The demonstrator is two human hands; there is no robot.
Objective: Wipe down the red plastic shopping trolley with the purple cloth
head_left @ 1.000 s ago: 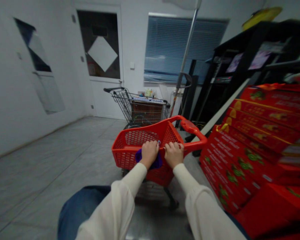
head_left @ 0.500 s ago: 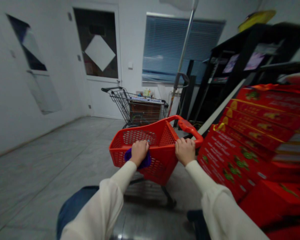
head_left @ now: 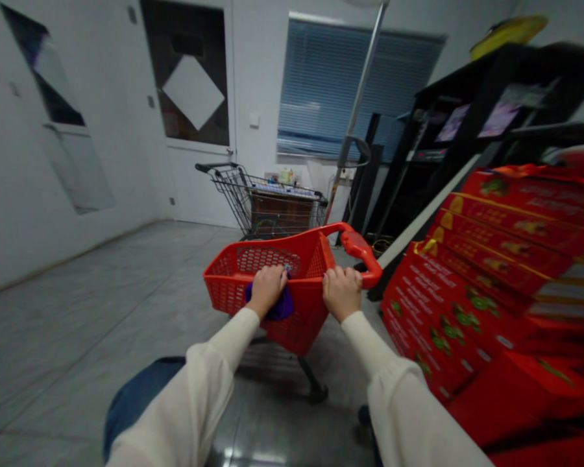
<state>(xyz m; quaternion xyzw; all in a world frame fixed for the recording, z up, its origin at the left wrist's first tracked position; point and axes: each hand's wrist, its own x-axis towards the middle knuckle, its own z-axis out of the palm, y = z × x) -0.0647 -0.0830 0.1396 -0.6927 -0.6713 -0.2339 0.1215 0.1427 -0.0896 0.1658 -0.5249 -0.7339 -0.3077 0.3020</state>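
Observation:
A red plastic shopping cart [head_left: 302, 324] stands side-on in front of me, its handle at the right end. My left hand [head_left: 268, 288] is closed over the near rim of its basket and presses a purple cloth [head_left: 281, 307] against the outer side. Closer to the handle, my right hand [head_left: 342, 292] grips the same rim, fingers folded over the edge. The cart's dark lower frame shows beneath the basket, with a caster near the floor. My fingertips inside the basket are partly hidden.
Behind stands a metal wire shopping cart [head_left: 228, 194] beside a brown cabinet [head_left: 282, 213]. Stacked red boxes [head_left: 462, 292] fill the right side, close to the cart's handle. A black shelf [head_left: 486, 84] and a slanted metal pole [head_left: 360, 91] rise behind. Grey floor [head_left: 92, 311] extends left.
The red cart has shifted slightly left in view, its handle end farther from the boxes. Both my hands have moved with it, still on the rim.

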